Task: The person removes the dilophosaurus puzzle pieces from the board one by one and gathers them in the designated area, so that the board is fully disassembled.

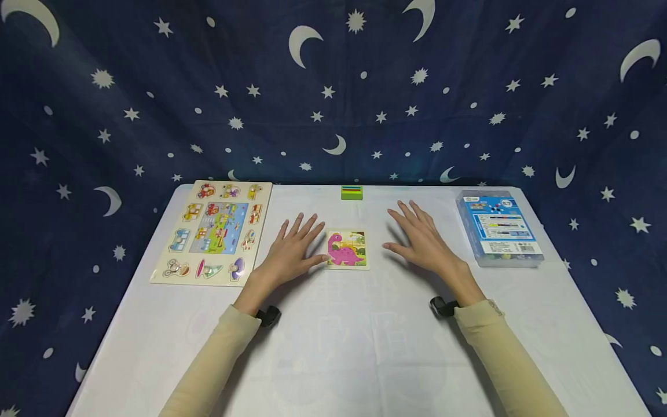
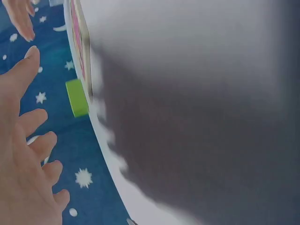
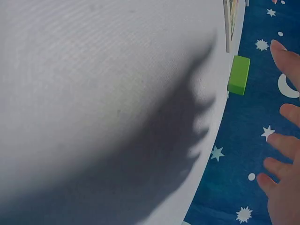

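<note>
Between the two hands lies a small square dinosaur puzzle (image 1: 346, 250) with a pink dinosaur on it, flat on the white table. My left hand (image 1: 289, 255), fingers spread, is just left of the puzzle; its thumb tip overlaps the puzzle's left edge in the head view, and whether it touches cannot be told. To the right of the puzzle, apart from it, my right hand (image 1: 423, 240) is held over the table with spread fingers and nothing in it. Both wrist views show shadows of the hands on the tabletop and the puzzle edge-on.
A large wooden peg puzzle board (image 1: 174, 255) with vehicle pieces lies at the left. A small green box (image 1: 351, 194) stands at the table's back edge. On the right sits a clear plastic case (image 1: 500, 229) with a blue label. Behind the table hangs a dark blue star-and-moon cloth (image 1: 333, 116).
</note>
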### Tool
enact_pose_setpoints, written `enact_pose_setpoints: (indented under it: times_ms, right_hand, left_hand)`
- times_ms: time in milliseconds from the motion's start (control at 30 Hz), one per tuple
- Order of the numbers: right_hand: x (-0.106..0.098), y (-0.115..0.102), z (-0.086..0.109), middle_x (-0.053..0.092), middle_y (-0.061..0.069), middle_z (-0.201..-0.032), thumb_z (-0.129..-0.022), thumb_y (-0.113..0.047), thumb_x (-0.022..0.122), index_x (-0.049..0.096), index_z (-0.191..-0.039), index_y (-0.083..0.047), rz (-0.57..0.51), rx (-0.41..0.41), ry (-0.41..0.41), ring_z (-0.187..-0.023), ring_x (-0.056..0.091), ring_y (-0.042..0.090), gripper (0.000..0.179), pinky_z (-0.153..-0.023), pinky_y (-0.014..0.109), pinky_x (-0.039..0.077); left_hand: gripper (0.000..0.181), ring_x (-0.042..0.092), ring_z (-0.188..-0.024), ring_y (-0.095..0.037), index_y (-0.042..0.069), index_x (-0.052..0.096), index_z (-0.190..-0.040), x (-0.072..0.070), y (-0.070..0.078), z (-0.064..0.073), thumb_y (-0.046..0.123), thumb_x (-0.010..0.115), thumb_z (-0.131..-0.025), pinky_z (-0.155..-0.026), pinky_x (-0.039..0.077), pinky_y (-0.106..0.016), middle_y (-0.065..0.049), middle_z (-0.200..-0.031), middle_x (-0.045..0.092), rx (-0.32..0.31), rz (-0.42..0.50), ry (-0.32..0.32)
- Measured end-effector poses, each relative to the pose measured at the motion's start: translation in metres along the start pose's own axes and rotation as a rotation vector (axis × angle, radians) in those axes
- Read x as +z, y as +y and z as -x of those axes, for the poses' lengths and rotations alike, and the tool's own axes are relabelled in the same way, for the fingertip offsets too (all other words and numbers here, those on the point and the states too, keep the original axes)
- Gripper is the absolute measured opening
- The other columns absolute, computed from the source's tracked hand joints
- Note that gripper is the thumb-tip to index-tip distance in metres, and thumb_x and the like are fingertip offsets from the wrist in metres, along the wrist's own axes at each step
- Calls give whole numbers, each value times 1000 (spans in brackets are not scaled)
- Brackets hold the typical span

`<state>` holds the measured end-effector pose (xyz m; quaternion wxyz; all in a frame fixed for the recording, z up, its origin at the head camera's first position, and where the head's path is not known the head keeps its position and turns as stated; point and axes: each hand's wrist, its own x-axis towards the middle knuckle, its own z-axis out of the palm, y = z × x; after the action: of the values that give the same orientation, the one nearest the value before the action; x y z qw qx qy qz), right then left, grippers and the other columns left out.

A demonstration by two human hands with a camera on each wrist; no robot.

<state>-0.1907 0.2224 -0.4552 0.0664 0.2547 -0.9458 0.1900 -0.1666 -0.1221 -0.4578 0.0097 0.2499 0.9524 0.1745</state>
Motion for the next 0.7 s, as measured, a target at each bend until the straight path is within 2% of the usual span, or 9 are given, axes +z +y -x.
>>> enact_pose_setpoints:
  times_ms: [133,267,500,700]
  right_hand:
    - [4,-1,-6,41,27,-159,-89,-41,79,48,-153,-6,-17,-2,1,-143,38,48,79,-117,65,25]
    - [6,-2,-11,48,25,-152,-90,-38,79,52,-149,-5,-60,5,-9,-134,45,46,72,-112,62,30]
    - [12,-6,-21,57,19,-142,-92,-33,77,58,-142,-3,-198,30,-68,-132,50,38,61,-114,59,33]
    - [19,-13,-35,62,17,-136,-94,-32,76,60,-141,-3,-276,54,-150,-115,55,33,57,-108,55,39]
  left_hand:
    - [79,17,-159,-37,13,33,-162,5,5,0,45,67,-98,-129,11,-55,-14,-170,24,57,50,-58]
    - [76,18,-159,-36,11,34,-162,9,11,-1,41,66,-100,-128,17,-52,-15,-170,24,108,93,-110]
    - [75,17,-160,-30,14,33,-162,13,21,-1,43,65,-100,-126,24,-52,-10,-171,25,115,159,-205]
    - [74,20,-159,-31,13,35,-162,15,27,-1,43,64,-101,-125,29,-52,-10,-171,25,131,167,-247]
